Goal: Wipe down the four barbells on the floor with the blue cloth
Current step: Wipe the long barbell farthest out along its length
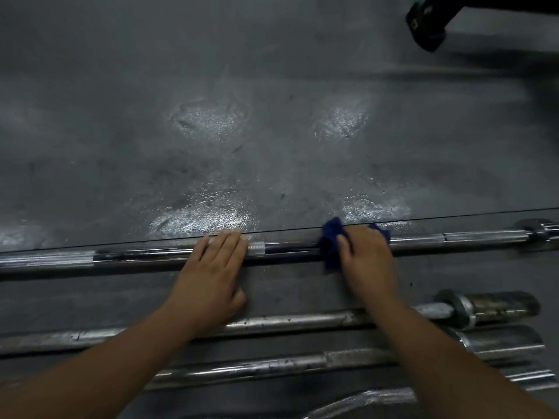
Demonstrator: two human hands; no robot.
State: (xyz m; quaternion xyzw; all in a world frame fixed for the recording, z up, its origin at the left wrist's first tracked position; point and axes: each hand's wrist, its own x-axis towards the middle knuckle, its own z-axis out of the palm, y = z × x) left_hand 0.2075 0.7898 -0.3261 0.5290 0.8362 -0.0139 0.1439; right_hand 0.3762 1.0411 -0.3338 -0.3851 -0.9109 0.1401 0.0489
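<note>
The farthest barbell (290, 247) lies across the dark floor from left to right. My left hand (211, 276) rests flat on its shaft with the fingers straight. My right hand (367, 261) grips the blue cloth (331, 246) wrapped over the same shaft, a little to the right. A second barbell (287, 322) lies nearer to me, its rusty sleeve (496, 305) at the right. A third barbell (272, 365) lies below that. A curved bar (378, 399) shows at the bottom edge.
The grey rubber floor (272, 131) stretches away beyond the bars, with shiny patches. A thin seam line (453, 217) runs just behind the farthest bar. The black foot of some equipment (429, 25) stands at the top right.
</note>
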